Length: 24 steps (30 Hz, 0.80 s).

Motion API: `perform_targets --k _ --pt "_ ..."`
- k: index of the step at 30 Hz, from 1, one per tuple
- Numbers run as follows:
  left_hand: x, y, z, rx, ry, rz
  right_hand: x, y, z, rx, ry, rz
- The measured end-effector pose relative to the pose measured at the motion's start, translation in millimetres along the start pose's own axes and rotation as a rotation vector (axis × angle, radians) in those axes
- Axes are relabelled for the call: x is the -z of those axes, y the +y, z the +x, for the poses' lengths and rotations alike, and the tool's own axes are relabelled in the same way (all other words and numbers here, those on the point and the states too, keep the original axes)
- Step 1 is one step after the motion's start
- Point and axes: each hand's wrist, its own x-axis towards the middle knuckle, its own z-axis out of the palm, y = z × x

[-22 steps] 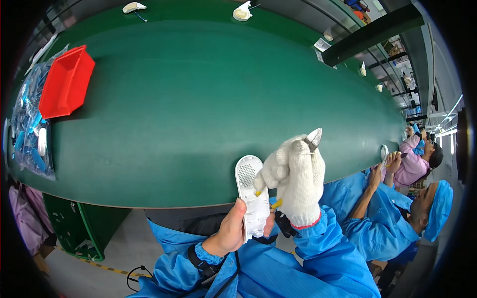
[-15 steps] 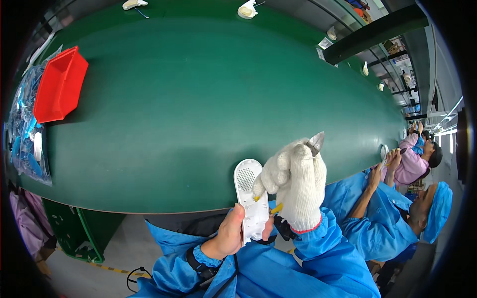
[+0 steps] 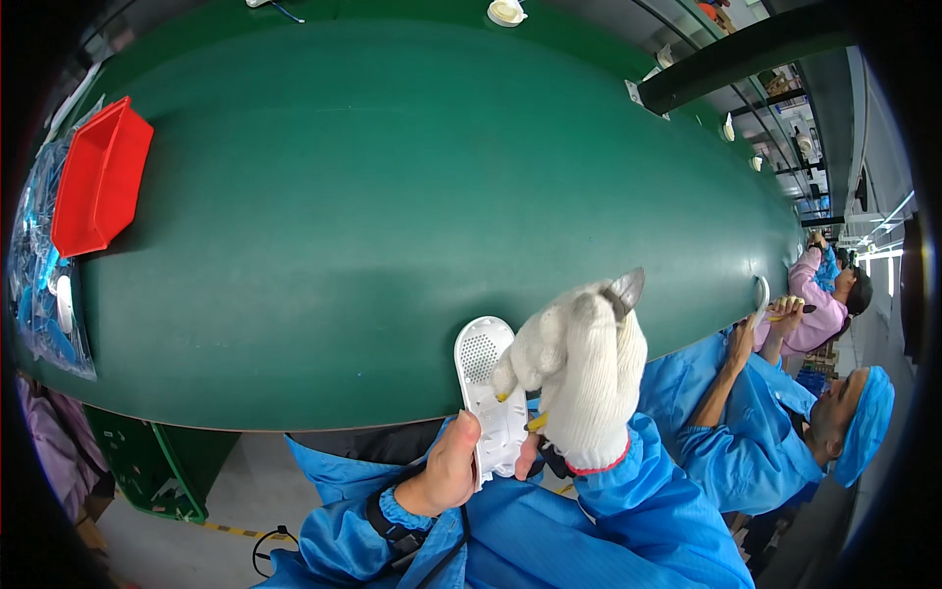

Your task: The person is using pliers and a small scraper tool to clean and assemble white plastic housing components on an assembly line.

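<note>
My bare left hand (image 3: pixel 446 469) grips the lower part of a long white plastic shell (image 3: pixel 502 432), thumb on its near left edge and fingers behind it. The shell has a rounded far end with a grid of small holes and moulded ribs lower down. My right hand (image 3: pixel 584 368), in a white knitted glove, is closed on a hand tool (image 3: pixel 626 288) with a pointed grey metal head sticking out past the glove. Yellow parts, perhaps its handles, show below the fingers, by the shell's right side. The glove hides most of the tool, so its exact kind is unclear.
A green table (image 3: pixel 294 245) spreads ahead. At its left lie a red bin (image 3: pixel 103 182) and a clear plastic bag (image 3: pixel 49 304) of blue and white pieces. A dark post (image 3: pixel 736 59) stands far right. A co-worker in blue (image 3: pixel 756 432) sits close on my right.
The whole view has shifted a little, so the bin and bag appear farther left and lower. My right hand has moved slightly against the shell; both grips are the same.
</note>
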Motion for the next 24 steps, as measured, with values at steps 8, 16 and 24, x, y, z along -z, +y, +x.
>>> perform_targets --k 8,16,24 --pt "1.5 -0.6 0.7 -0.02 -0.032 -0.011 -9.5 -4.9 2.3 0.004 -0.055 0.117" --pt "4.6 -4.2 1.1 -0.009 -0.034 -0.009 -11.9 -5.5 0.8 0.017 0.014 0.017" --pt "-0.8 -0.2 0.7 -0.001 -0.013 -0.047 -7.7 -7.6 -4.7 0.093 -0.067 0.095"
